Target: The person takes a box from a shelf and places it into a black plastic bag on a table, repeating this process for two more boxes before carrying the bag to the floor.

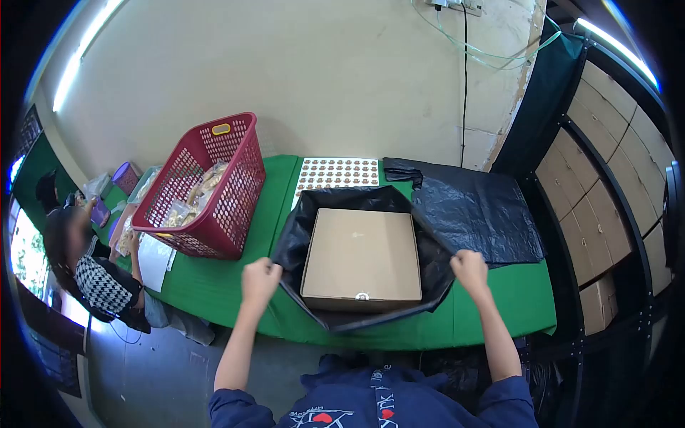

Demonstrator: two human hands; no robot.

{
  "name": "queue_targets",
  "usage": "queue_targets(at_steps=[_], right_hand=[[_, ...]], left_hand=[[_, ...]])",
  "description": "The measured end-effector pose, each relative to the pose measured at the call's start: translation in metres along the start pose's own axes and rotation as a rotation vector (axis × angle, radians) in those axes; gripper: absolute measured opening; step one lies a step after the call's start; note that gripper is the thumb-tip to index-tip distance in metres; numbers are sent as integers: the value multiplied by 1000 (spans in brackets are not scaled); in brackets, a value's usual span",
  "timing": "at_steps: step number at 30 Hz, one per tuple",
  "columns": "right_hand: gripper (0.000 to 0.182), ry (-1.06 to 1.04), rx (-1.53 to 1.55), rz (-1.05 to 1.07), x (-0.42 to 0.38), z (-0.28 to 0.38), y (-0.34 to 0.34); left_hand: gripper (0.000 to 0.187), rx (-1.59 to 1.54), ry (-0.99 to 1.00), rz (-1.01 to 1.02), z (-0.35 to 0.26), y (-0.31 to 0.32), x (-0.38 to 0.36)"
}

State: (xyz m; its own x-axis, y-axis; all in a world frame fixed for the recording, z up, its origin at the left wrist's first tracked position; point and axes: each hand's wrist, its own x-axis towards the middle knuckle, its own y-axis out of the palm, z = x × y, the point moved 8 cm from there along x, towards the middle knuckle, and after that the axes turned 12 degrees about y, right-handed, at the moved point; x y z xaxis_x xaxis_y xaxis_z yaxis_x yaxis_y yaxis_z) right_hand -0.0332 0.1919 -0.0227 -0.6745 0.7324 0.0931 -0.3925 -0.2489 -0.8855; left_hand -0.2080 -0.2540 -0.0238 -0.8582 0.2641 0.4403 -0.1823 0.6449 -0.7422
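Observation:
A closed brown cardboard box (362, 255) with a round sticker on its front edge sits inside a black plastic bag (437, 258). The bag's mouth is spread wide around the box. At the left side of the rim, my left hand (260, 280) is closed on the plastic. My right hand (470, 270) grips the opposite side of the rim in the same way. Behind the bag lies a sheet of round stickers (337, 171), partly covered by the bag's back edge. Folded black bags (477, 210) lie to the right.
A maroon plastic basket (246, 182) holding small packets stands on the green-covered table (282, 314) at left. Another person (96, 264) works at the table's left end. A black rack (596, 178) stacked with brown boxes stands at right.

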Motion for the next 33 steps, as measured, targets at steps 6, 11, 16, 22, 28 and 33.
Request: queue_targets(at_steps=[6, 11, 16, 22, 28, 33], right_hand=[[23, 124, -20, 100, -2, -51, -20], [24, 158, -84, 376, -29, -85, -7], [36, -11, -211, 455, -24, -59, 11], [46, -237, -20, 32, 27, 29, 64], [9, 51, -91, -81, 102, -39, 27], [9, 23, 105, 41, 89, -35, 15]], left_hand=[[23, 21, -52, 133, 45, -31, -16], [22, -51, -204, 465, 48, -31, -59], [40, -179, -157, 512, 38, -10, -53], [37, -125, 82, 50, 21, 47, 30], [8, -92, 25, -23, 127, 17, 50], [9, -251, -42, 86, 110, 4, 45]])
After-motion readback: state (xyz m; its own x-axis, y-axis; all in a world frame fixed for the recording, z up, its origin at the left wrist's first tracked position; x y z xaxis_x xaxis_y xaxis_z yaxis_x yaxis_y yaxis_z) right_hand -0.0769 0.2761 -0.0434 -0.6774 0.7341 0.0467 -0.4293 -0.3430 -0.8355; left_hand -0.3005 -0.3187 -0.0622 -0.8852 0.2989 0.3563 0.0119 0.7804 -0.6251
